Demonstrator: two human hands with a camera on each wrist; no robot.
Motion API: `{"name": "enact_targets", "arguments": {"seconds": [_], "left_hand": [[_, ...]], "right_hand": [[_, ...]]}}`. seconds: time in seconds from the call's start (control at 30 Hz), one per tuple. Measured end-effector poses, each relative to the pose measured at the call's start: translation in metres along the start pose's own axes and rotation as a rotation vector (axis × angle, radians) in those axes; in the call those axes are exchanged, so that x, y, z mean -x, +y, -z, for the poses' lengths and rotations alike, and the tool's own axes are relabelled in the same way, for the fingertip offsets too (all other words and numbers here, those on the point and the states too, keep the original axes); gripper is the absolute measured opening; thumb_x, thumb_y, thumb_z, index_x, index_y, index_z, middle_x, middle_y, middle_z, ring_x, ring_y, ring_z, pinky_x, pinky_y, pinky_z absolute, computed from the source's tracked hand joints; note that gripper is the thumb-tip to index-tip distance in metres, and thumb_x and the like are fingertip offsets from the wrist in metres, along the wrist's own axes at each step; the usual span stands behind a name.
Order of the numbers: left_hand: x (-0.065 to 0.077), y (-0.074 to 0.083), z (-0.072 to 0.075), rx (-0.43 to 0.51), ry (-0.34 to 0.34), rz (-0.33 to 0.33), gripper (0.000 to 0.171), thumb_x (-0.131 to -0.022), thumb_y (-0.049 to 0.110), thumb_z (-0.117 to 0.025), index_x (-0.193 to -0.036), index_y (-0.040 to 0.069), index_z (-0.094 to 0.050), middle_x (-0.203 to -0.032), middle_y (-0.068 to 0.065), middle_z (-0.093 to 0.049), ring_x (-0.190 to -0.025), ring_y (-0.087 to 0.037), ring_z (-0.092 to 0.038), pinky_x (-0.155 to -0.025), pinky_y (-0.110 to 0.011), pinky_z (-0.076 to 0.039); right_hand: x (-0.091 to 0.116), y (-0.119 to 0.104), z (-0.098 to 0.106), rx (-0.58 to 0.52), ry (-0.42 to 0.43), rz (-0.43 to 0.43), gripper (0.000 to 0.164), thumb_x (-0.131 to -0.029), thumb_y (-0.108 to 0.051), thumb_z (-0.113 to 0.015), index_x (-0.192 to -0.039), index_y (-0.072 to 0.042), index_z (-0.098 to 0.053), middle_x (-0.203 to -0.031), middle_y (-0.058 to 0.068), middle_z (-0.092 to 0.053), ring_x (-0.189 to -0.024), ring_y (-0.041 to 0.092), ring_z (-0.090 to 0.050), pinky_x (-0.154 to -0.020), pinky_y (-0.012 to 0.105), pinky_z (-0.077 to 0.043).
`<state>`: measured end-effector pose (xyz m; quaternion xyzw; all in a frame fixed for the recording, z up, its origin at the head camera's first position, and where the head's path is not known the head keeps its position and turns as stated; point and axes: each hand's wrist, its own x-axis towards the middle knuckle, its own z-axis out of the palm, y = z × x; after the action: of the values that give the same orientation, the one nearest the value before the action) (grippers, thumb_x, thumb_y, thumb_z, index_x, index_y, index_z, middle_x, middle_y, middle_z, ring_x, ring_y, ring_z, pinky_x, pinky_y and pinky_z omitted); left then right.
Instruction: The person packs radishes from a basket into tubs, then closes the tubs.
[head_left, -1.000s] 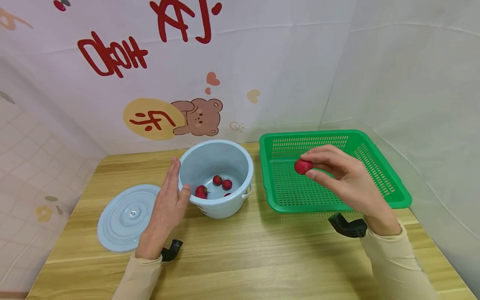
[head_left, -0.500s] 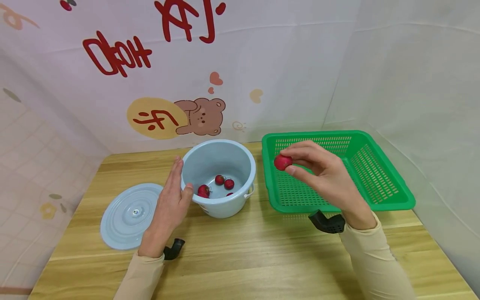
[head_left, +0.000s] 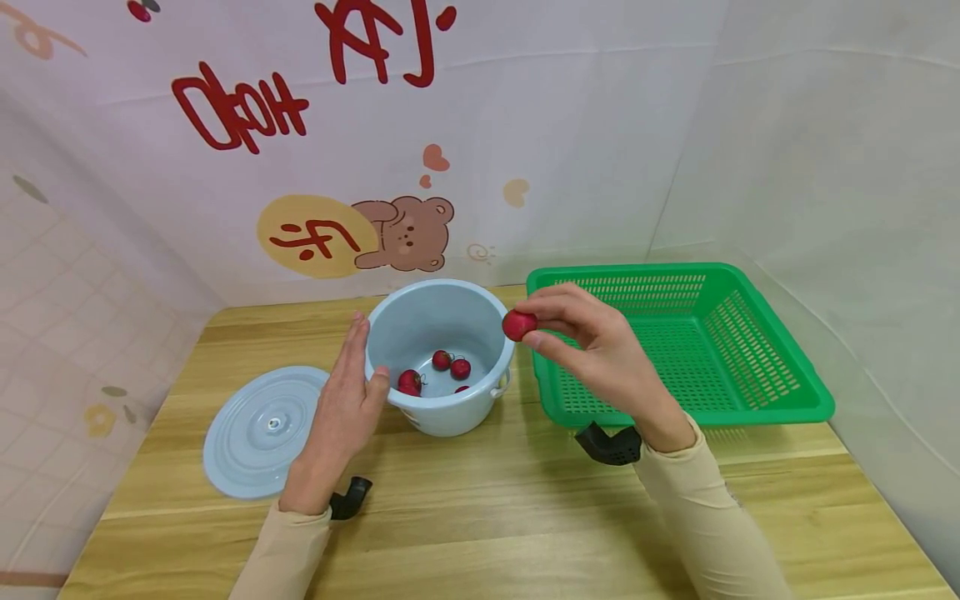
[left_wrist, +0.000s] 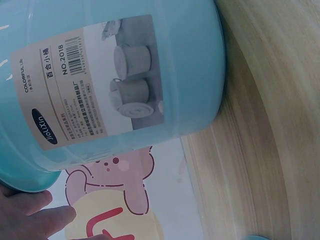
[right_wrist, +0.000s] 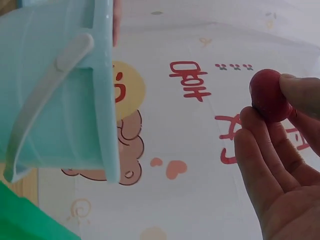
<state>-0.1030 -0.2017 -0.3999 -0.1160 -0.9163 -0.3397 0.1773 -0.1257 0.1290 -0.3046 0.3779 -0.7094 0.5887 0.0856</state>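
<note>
A light blue bucket [head_left: 446, 417] stands upright on the table, with several small red radishes [head_left: 460, 368] at its bottom. Along its left side my left hand [head_left: 345, 417] holds its fingers straight, thumb at the rim; in the left wrist view the fingers [left_wrist: 37, 212] lie beside the rim. My right hand [head_left: 600, 350] pinches one round red radish [head_left: 519, 325] between thumb and fingertips, at the bucket's right rim in the head view. The right wrist view shows this radish [right_wrist: 270, 96] held in the air, apart from the bucket [right_wrist: 55, 95].
A green slotted basket [head_left: 693, 417] sits at the right, partly behind the right hand. The round blue lid [head_left: 258, 433] lies flat at the left, next to the left forearm. A printed white wall cloth [head_left: 570, 142] rises behind the table [head_left: 480, 517].
My right hand has moved left with the radish, from over the green basket to the bucket's right rim. The left hand stays by the bucket; the head view has shifted slightly.
</note>
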Motion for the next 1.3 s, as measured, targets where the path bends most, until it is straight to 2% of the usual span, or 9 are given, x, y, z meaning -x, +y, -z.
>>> {"name": "enact_targets", "arguments": {"seconds": [0.2,0.5,0.83,1.1,1.3], "left_hand": [[0.0,-0.001,-0.001,0.0,0.017,-0.024,0.072,-0.11,0.044,-0.04,-0.164,0.001,-0.021,-0.173,-0.009,-0.016,-0.156,-0.031,-0.022,-0.118,-0.062,-0.03],[-0.001,0.0,-0.002,0.004,0.015,-0.025,0.071,-0.11,0.042,-0.042,-0.164,0.0,-0.021,-0.172,-0.011,-0.017,-0.156,-0.032,-0.022,-0.117,-0.062,-0.031],[-0.001,0.001,-0.001,0.0,0.008,-0.014,0.071,-0.11,0.043,-0.041,-0.164,0.001,-0.02,-0.172,-0.009,-0.016,-0.156,-0.033,-0.023,-0.117,-0.063,-0.032],[-0.001,0.001,0.0,-0.01,0.001,0.002,0.071,-0.11,0.042,-0.041,-0.165,0.003,-0.019,-0.173,-0.007,-0.016,-0.156,-0.033,-0.024,-0.117,-0.063,-0.032],[-0.001,0.0,-0.001,-0.002,0.001,0.004,0.072,-0.11,0.044,-0.041,-0.164,0.002,-0.02,-0.173,-0.006,-0.015,-0.156,-0.032,-0.023,-0.117,-0.062,-0.031]], "right_hand": [[-0.007,0.011,-0.018,0.021,-0.007,-0.013,0.034,-0.092,0.007,-0.072,-0.124,-0.003,-0.072,-0.12,0.003,-0.064,-0.11,0.023,-0.063,-0.097,0.037,-0.056],[-0.015,0.027,-0.042,0.048,-0.03,-0.015,0.031,-0.093,0.001,-0.074,-0.123,-0.003,-0.073,-0.122,0.006,-0.065,-0.107,0.019,-0.068,-0.098,0.04,-0.056],[-0.021,0.043,-0.06,0.213,-0.087,0.025,0.032,-0.093,-0.005,-0.077,-0.124,-0.008,-0.074,-0.12,0.001,-0.065,-0.104,0.011,-0.069,-0.093,0.028,-0.056],[-0.027,0.047,-0.068,0.399,-0.139,0.065,0.031,-0.093,-0.008,-0.077,-0.124,-0.007,-0.074,-0.12,0.005,-0.065,-0.106,0.015,-0.064,-0.09,0.03,-0.056],[-0.031,0.048,-0.072,0.535,-0.175,0.07,0.03,-0.092,-0.009,-0.079,-0.121,-0.01,-0.075,-0.118,0.004,-0.065,-0.106,0.016,-0.063,-0.086,0.028,-0.055]]}}
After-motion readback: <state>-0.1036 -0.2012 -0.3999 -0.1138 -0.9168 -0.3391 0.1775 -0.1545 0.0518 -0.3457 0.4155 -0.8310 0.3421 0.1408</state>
